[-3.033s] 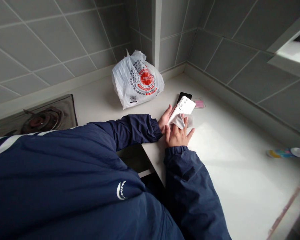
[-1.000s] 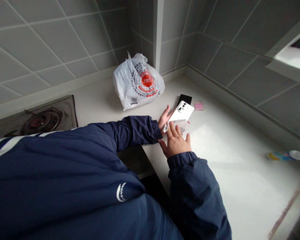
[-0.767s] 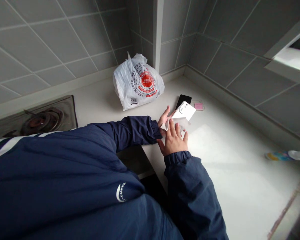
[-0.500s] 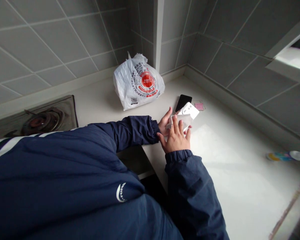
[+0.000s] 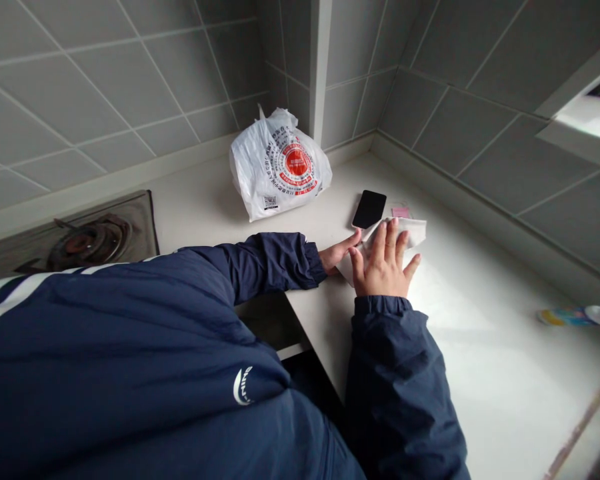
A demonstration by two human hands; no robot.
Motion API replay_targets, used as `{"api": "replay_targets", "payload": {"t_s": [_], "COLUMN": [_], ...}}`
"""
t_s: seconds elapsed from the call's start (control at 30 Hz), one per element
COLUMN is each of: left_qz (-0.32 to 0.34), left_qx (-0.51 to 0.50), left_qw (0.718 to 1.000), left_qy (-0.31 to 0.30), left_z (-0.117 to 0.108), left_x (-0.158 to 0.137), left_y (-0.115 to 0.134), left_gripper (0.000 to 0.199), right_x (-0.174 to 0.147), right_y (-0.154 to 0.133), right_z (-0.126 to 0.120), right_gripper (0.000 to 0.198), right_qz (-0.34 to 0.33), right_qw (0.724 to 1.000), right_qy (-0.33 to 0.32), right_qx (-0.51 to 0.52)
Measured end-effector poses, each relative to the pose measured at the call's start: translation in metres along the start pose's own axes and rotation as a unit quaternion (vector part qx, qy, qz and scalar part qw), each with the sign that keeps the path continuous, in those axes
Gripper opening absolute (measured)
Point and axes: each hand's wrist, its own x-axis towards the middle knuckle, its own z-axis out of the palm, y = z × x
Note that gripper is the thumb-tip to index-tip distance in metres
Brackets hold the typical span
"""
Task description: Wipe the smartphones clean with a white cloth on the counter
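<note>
My right hand (image 5: 384,267) lies spread, fingers apart, on a thin white sheet (image 5: 414,235) that looks like a wipe or tissue. Past my fingertips the sheet juts out to the right. My left hand (image 5: 341,255) is at the sheet's left side, thumb up, its other fingers hidden. The white phone it held a moment before is covered by the sheet and my right hand. Just beyond, a black-screened phone (image 5: 369,209) lies on the counter. A small pink piece (image 5: 401,212) with clear film is beside it.
A white plastic bag (image 5: 280,167) with red print stands on the counter (image 5: 480,333) against the wall. To the left is a gas burner (image 5: 87,240). A colourful bottle (image 5: 575,316) lies at the right. Below the counter's front edge is a dark opening (image 5: 275,323).
My right hand has slid right and away from me over the white phone. The sheet now spreads farther right and hides the phone's camera end. My left thumb has leaned over toward the sheet.
</note>
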Motion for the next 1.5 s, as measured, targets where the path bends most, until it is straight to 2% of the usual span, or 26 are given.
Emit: {"api": "replay_targets", "payload": {"t_s": [0.1, 0.27, 0.33, 0.43, 0.57, 0.63, 0.73, 0.9, 1.07, 1.2, 1.27, 1.37, 1.5], "left_qz": [0.001, 0.08, 0.086, 0.06, 0.048, 0.01, 0.006, -0.023, -0.044, 0.07, 0.096, 0.098, 0.082], "left_qx": [0.002, -0.108, -0.153, -0.199, -0.204, -0.19, -0.183, -0.17, -0.177, -0.206, -0.208, -0.204, -0.194], "left_qw": [1.0, 0.99, 0.984, 0.978, 0.978, 0.982, 0.983, 0.985, 0.983, 0.976, 0.973, 0.974, 0.977], "left_qy": [-0.011, -0.04, -0.031, -0.009, 0.019, 0.012, -0.008, -0.013, -0.009, -0.002, -0.006, -0.006, 0.006], "left_z": [-0.003, 0.006, 0.009, 0.009, 0.001, -0.004, -0.011, -0.01, 0.0, 0.011, 0.016, 0.02, 0.018], "left_x": [0.002, 0.004, 0.004, 0.002, -0.001, 0.0, 0.002, 0.001, -0.002, 0.001, 0.003, 0.003, 0.002], "left_y": [-0.001, 0.002, 0.004, 0.008, 0.012, 0.013, 0.014, 0.015, 0.01, 0.006, 0.006, 0.007, 0.01], "left_gripper": [0.066, 0.065, 0.061, 0.06, 0.064, 0.068, 0.069, 0.077, 0.078, 0.064, 0.063, 0.065, 0.066], "right_x": [0.001, -0.005, -0.009, -0.015, -0.024, -0.027, -0.031, -0.028, -0.018, -0.01, -0.008, -0.008, -0.013], "right_y": [0.003, -0.004, -0.012, -0.025, -0.039, -0.044, -0.048, -0.047, -0.033, -0.017, -0.011, -0.01, -0.022], "right_z": [0.004, 0.011, 0.012, 0.011, 0.008, 0.006, 0.005, 0.003, 0.004, 0.007, 0.008, 0.008, 0.004], "right_gripper": [0.081, 0.079, 0.077, 0.072, 0.068, 0.068, 0.068, 0.067, 0.073, 0.072, 0.074, 0.075, 0.075], "right_qz": [0.018, 0.023, 0.023, 0.03, 0.0, -0.013, -0.02, -0.015, 0.017, 0.044, 0.067, 0.092, 0.083], "right_qw": [1.0, 0.999, 0.999, 0.999, 0.998, 0.998, 0.997, 0.995, 0.995, 0.995, 0.994, 0.993, 0.995], "right_qy": [0.011, -0.017, -0.024, -0.02, -0.032, -0.035, -0.038, -0.067, -0.08, -0.072, -0.064, -0.053, -0.039], "right_qx": [-0.003, 0.025, 0.032, 0.039, 0.052, 0.056, 0.063, 0.071, 0.05, 0.05, 0.057, 0.054, 0.042]}}
